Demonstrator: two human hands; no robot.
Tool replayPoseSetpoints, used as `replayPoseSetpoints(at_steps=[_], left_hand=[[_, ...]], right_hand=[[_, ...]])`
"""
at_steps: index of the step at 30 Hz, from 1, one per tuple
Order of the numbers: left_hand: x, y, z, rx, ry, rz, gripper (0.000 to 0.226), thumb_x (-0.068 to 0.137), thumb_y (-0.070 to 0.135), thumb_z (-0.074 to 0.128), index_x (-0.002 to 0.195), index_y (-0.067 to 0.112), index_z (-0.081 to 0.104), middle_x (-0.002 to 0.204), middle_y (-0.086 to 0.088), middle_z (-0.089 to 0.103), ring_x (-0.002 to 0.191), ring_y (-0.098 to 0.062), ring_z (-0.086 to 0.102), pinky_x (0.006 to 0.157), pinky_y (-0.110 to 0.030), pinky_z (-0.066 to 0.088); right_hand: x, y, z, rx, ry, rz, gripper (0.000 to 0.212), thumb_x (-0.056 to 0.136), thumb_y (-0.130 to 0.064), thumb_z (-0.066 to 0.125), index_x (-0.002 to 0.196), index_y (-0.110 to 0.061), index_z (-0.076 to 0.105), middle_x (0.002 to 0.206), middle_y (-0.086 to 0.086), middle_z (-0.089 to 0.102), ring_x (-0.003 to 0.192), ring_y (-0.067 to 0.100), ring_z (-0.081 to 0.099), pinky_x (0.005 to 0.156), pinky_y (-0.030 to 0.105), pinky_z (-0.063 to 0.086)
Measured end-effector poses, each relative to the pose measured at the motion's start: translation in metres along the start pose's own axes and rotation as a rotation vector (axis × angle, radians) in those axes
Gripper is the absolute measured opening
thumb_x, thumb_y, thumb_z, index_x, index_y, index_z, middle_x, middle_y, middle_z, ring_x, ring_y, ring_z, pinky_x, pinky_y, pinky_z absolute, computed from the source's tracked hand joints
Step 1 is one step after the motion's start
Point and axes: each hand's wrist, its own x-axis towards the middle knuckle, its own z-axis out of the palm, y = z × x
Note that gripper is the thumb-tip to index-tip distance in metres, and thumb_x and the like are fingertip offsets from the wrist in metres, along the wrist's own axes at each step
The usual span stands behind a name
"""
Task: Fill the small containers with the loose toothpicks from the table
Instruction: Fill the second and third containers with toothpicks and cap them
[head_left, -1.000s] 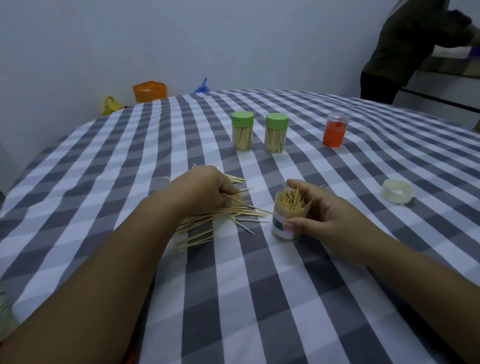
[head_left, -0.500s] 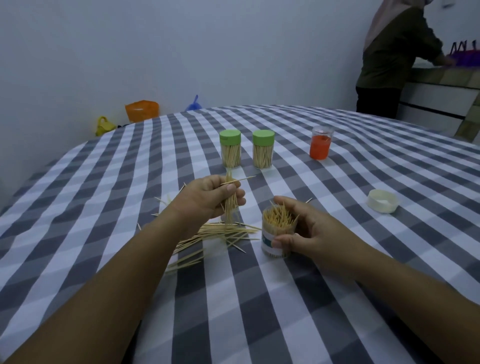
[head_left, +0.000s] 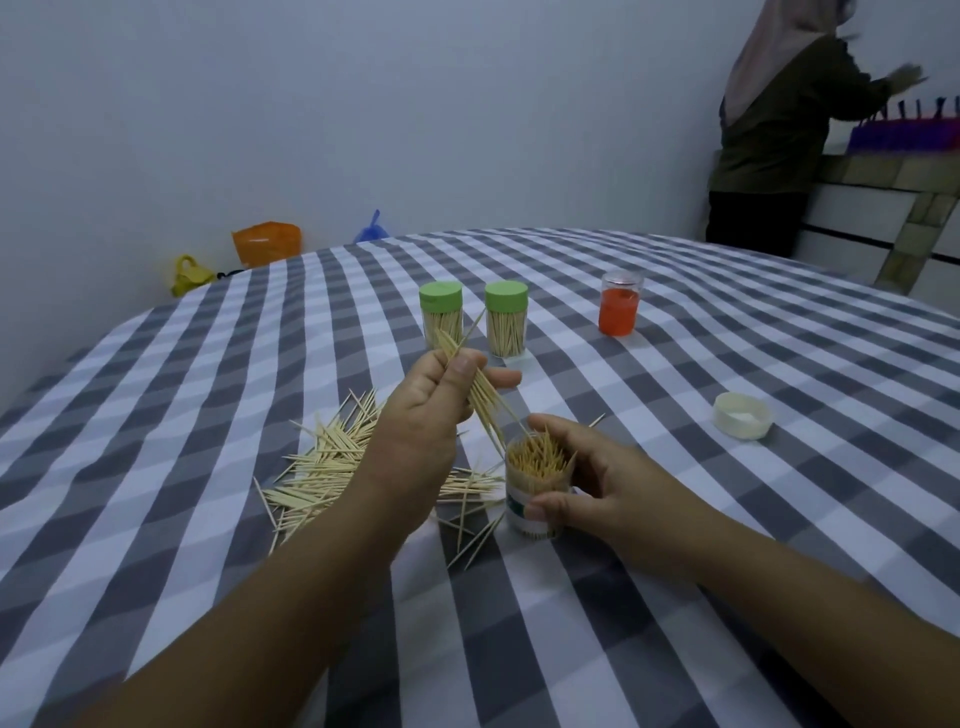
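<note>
1. Grey-and-white checked cloth (head_left: 571, 623) covers the whole table, with a plain pale wall behind it.
2. Nearest, the right hand (head_left: 597, 483) grips an open clear container (head_left: 537, 491) that stands upright on the cloth; thumb curls across its labelled front and the fingers wrap the far side. It is packed with toothpicks standing on end.
3. Just left of it, the left hand (head_left: 431, 410) is raised off the cloth and pinches a small bundle of toothpicks (head_left: 480, 395) between thumb and fingers. The bundle slants down to the right, its lower tips at the container's mouth.
4. Under and left of that hand, a loose pile of toothpicks (head_left: 332, 467) lies scattered flat on the cloth, some strays reaching close to the container's base.
5. To the right, well apart, a pale round lid (head_left: 742, 415) lies with its hollow side up.
6. Farther back, two filled containers with green caps (head_left: 440, 322) (head_left: 506, 325) stand side by side; right of them is a clear cup of orange contents (head_left: 619, 310).
7. Beyond the table edge, orange (head_left: 266, 244), yellow (head_left: 188, 275) and blue (head_left: 373, 231) bags sit by the wall, and a person (head_left: 769, 130) stands at a counter at far right.
</note>
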Motion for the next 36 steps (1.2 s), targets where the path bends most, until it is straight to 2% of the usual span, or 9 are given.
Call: replayPoseSetpoints(at_steps=[5, 8, 12, 16, 21, 24, 28, 33, 36], left_hand=[[-0.004, 0.003, 0.005, 0.021, 0.048, 0.079, 0.027, 0.085, 0.047, 0.040, 0.089, 0.038, 0.065, 0.103, 0.006, 0.072, 0.109, -0.019, 0.060, 0.104, -0.051, 0.039], [-0.005, 0.005, 0.008, -0.021, 0.079, 0.090, 0.028, 0.085, 0.045, 0.040, 0.097, 0.028, 0.058, 0.098, 0.005, 0.073, 0.106, -0.018, 0.062, 0.103, -0.049, 0.041], [-0.008, 0.002, 0.014, -0.012, 0.014, 0.076, 0.026, 0.089, 0.038, 0.041, 0.097, 0.020, 0.057, 0.094, 0.005, 0.073, 0.099, -0.012, 0.064, 0.096, -0.031, 0.046], [-0.010, -0.005, 0.015, 0.096, -0.058, -0.023, 0.022, 0.096, 0.029, 0.048, 0.095, 0.018, 0.067, 0.092, 0.010, 0.070, 0.087, 0.010, 0.061, 0.074, -0.007, 0.043], [-0.007, -0.009, 0.008, 0.255, -0.108, -0.074, 0.035, 0.065, 0.065, 0.059, 0.085, 0.041, 0.073, 0.133, 0.004, 0.054, 0.130, -0.010, 0.044, 0.110, -0.043, 0.033], [-0.006, -0.007, 0.007, 0.267, -0.141, -0.091, 0.036, 0.061, 0.065, 0.061, 0.088, 0.045, 0.072, 0.141, 0.010, 0.045, 0.134, -0.011, 0.038, 0.112, -0.048, 0.030], [-0.009, -0.007, 0.008, 0.323, -0.211, -0.125, 0.025, 0.068, 0.053, 0.062, 0.090, 0.045, 0.071, 0.142, 0.011, 0.042, 0.135, -0.012, 0.035, 0.113, -0.049, 0.028], [-0.008, -0.003, 0.008, 0.238, -0.103, -0.052, 0.022, 0.074, 0.055, 0.066, 0.090, 0.040, 0.071, 0.121, 0.020, 0.052, 0.121, 0.002, 0.045, 0.102, -0.030, 0.033], [-0.008, -0.003, 0.006, 0.260, -0.098, -0.050, 0.023, 0.066, 0.051, 0.061, 0.080, 0.038, 0.073, 0.119, 0.017, 0.053, 0.117, 0.000, 0.048, 0.102, -0.034, 0.038]], right_hand=[[0.000, 0.003, -0.001, -0.029, 0.002, -0.022, 0.072, 0.083, -0.021, 0.069, 0.144, -0.031, 0.033, 0.131, -0.010, 0.054, 0.117, 0.004, 0.055, 0.101, 0.028, 0.047], [0.001, 0.006, -0.001, -0.024, 0.003, -0.034, 0.072, 0.082, -0.022, 0.070, 0.144, -0.031, 0.034, 0.131, -0.008, 0.054, 0.117, 0.005, 0.055, 0.101, 0.030, 0.047], [0.002, 0.007, 0.000, -0.001, 0.000, -0.050, 0.072, 0.081, -0.022, 0.071, 0.143, -0.030, 0.035, 0.127, -0.009, 0.057, 0.115, 0.004, 0.056, 0.101, 0.032, 0.047], [0.003, 0.009, 0.000, -0.006, 0.003, -0.071, 0.073, 0.082, -0.022, 0.071, 0.144, -0.028, 0.034, 0.128, -0.009, 0.056, 0.117, 0.002, 0.054, 0.102, 0.031, 0.046], [0.003, 0.009, -0.001, 0.010, -0.001, -0.088, 0.069, 0.080, -0.025, 0.071, 0.139, -0.033, 0.037, 0.129, -0.009, 0.056, 0.116, 0.002, 0.055, 0.101, 0.028, 0.046], [0.002, 0.009, -0.001, 0.016, -0.006, -0.098, 0.065, 0.082, -0.021, 0.071, 0.138, -0.032, 0.040, 0.123, -0.010, 0.059, 0.113, 0.001, 0.057, 0.098, 0.026, 0.048], [0.001, 0.007, -0.003, 0.012, -0.012, -0.101, 0.065, 0.084, -0.018, 0.068, 0.140, -0.032, 0.039, 0.119, -0.012, 0.061, 0.110, 0.000, 0.058, 0.095, 0.026, 0.050], [0.002, 0.007, -0.002, -0.004, -0.003, -0.115, 0.066, 0.082, -0.022, 0.070, 0.140, -0.028, 0.039, 0.120, -0.009, 0.060, 0.111, 0.004, 0.059, 0.099, 0.031, 0.048], [0.001, 0.006, -0.002, -0.001, -0.007, -0.114, 0.065, 0.082, -0.021, 0.070, 0.140, -0.028, 0.040, 0.120, -0.010, 0.060, 0.110, 0.002, 0.058, 0.097, 0.025, 0.048]])
